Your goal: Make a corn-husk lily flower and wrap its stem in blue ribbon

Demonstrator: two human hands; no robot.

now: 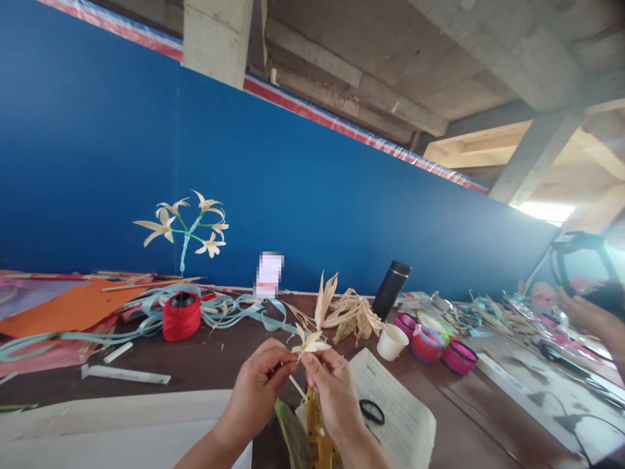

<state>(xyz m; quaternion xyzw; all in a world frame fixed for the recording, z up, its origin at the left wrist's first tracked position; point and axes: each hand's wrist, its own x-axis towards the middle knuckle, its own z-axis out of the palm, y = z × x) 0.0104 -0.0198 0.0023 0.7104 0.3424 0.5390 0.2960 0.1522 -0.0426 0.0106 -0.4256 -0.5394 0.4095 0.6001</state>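
Note:
Over the middle of the table, a small pale flower made of what looks like dried corn husk (308, 340) is pinched between my hands. My left hand (258, 385) has its thumb and fingertips closed at the flower's base. My right hand (338, 391) grips it from the other side, with petals showing above the fingers. Beneath my right hand lies a yellow object (316, 433), partly covered, beside a green husk leaf (291, 426). Dried corn husks (352, 316) are heaped just beyond. At the back left stands a finished-looking husk flower spray (184, 251) on a wrapped stem.
A red twine spool (181, 317) and light blue ribbon (229, 312) lie left. A black bottle (392, 290), white cup (392, 343) and pink rolls (459, 357) stand right. Dark-handled scissors (372, 412) rest on printed paper (407, 407). Another person's hand (588, 319) is at far right.

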